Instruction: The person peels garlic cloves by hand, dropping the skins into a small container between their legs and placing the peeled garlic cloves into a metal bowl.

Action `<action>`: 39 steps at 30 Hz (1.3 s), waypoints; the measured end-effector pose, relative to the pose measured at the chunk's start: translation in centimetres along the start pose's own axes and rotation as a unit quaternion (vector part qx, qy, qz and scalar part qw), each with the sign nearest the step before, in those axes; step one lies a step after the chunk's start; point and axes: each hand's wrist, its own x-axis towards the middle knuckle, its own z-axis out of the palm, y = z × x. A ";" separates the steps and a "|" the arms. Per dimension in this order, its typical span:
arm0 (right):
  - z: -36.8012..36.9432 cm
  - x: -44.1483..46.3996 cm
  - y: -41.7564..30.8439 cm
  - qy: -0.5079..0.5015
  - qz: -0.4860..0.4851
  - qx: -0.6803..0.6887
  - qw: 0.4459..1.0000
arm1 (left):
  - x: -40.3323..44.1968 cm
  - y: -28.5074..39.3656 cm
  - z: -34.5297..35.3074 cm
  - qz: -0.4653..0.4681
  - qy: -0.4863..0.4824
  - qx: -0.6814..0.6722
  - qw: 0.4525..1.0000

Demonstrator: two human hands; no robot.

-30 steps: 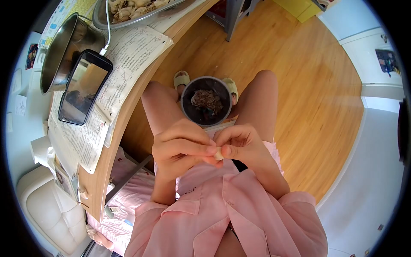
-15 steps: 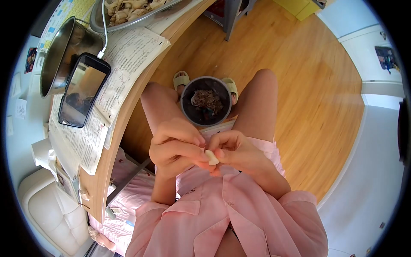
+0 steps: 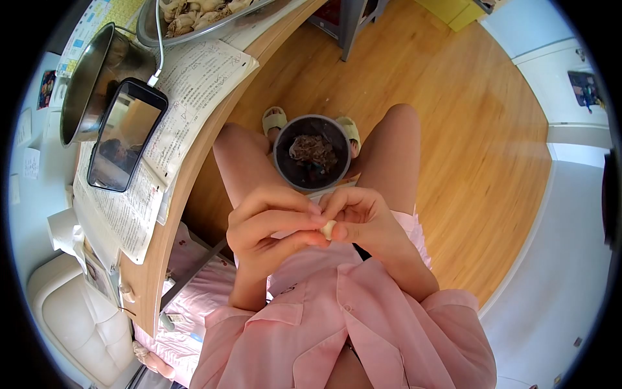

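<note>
A pale garlic clove (image 3: 328,229) is pinched between the fingertips of both hands, above my lap. My left hand (image 3: 271,223) is closed on it from the left, with thumb and fingers pressed together at the clove. On the other side, my right hand (image 3: 364,220) is curled, its thumb and index finger against the same clove. The fingers cover part of it. Below and beyond the hands, a dark round bin (image 3: 282,150) stands on the floor between my feet, with dry brownish skins (image 3: 312,150) inside.
To the left is a wooden desk (image 3: 188,188) bearing written papers (image 3: 201,81), a propped phone (image 3: 126,136) on a white cable, and a steel bowl (image 3: 87,91). Garlic bulbs (image 3: 197,14) fill a larger metal bowl at the top. A stool leg (image 3: 350,32) stands beyond the desk edge.
Both hands have shifted closer together, with the clove slightly higher and farther right. The clove has turned and less of it shows. The bin and desk items stay put.
</note>
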 end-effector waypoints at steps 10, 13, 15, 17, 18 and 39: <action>-0.6 0.3 -0.1 -0.004 -0.067 -0.065 0.996 | 0.7 1.3 0.3 -0.079 0.017 -0.010 0.997; -0.6 0.3 -0.3 -0.005 -0.081 -0.076 0.994 | 0.3 0.8 0.2 -0.068 0.007 -0.017 0.998; -0.6 0.2 -0.4 -0.007 -0.091 -0.087 0.992 | 0.2 0.4 0.0 -0.047 -0.004 -0.023 0.999; -0.7 0.1 -0.5 -0.013 -0.098 -0.097 0.990 | 0.4 0.6 0.0 -0.034 -0.006 -0.008 0.999; -0.8 0.1 -0.5 -0.017 -0.102 -0.102 0.989 | 0.4 0.7 0.1 -0.027 -0.007 0.000 1.000; -0.1 -0.1 -0.6 0.006 -0.129 -0.113 0.985 | 0.4 1.0 0.7 0.026 -0.004 0.129 0.991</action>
